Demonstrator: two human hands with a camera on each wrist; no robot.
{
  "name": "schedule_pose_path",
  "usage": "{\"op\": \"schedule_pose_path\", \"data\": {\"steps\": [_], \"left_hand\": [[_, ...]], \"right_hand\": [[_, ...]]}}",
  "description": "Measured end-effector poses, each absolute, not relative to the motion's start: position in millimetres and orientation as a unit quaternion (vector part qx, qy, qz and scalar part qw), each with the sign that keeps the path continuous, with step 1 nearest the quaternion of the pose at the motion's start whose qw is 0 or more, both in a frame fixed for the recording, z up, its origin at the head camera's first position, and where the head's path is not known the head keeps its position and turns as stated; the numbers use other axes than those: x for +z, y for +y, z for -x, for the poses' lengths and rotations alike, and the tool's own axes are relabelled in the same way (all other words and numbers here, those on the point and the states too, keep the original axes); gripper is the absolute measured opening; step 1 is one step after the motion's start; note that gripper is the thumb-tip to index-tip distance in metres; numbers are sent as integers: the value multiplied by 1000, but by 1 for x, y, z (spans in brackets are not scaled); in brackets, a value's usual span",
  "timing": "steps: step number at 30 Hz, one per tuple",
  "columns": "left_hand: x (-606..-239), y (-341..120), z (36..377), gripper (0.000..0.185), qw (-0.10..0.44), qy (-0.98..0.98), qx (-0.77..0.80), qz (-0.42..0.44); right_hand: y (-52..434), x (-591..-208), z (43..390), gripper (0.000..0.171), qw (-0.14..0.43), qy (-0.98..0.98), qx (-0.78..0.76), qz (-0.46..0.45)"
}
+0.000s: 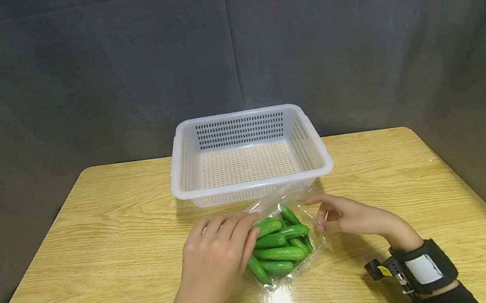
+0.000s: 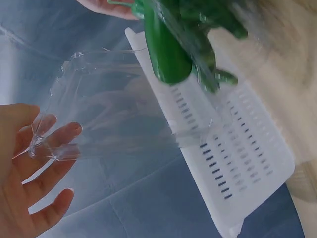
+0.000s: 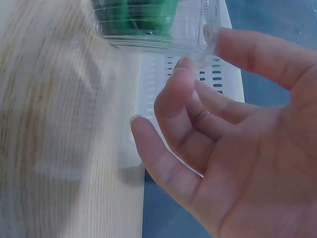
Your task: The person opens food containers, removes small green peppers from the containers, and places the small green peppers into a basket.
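A clear plastic bag [image 1: 320,248] of small green cucumbers [image 1: 283,253] lies on the table in the head view. At its left edge, my left hand [image 1: 220,243] reaches over with bent fingers; in the left wrist view it pinches a corner of the film between thumb and fingers. My right hand [image 1: 348,217] is at the opposite edge, its other fingers loosely bent. In the right wrist view its thumb and a fingertip [image 3: 181,82] meet the bag's rim. Stretched film spans much of the left wrist view, the cucumbers [image 2: 168,49] bunched beyond it.
Just behind the bag stands a white perforated plastic basket [image 1: 252,186], with no contents visible in it. Both rest on a wooden table [image 1: 112,238]. A dark grey cloth [image 1: 124,75] hangs behind and at the sides. The right wrist carries a strapped camera [image 1: 376,269].
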State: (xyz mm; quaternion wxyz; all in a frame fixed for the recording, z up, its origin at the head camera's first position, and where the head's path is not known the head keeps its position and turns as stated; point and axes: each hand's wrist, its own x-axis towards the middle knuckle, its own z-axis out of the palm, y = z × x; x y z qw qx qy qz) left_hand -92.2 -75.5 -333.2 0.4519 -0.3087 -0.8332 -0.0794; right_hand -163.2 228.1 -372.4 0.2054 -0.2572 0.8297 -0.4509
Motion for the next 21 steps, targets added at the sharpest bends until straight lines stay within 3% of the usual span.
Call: {"op": "schedule_pose_path", "data": {"steps": [10,21], "left_hand": [[-322,-88,92,37,450,-841,-100,284],[-312,-92,83,39,459,-842,-99,265]], "right_hand": [[214,-374,165,42,139,862,-439,212],[211,-371,161,27,109,892,-398,181]]}}
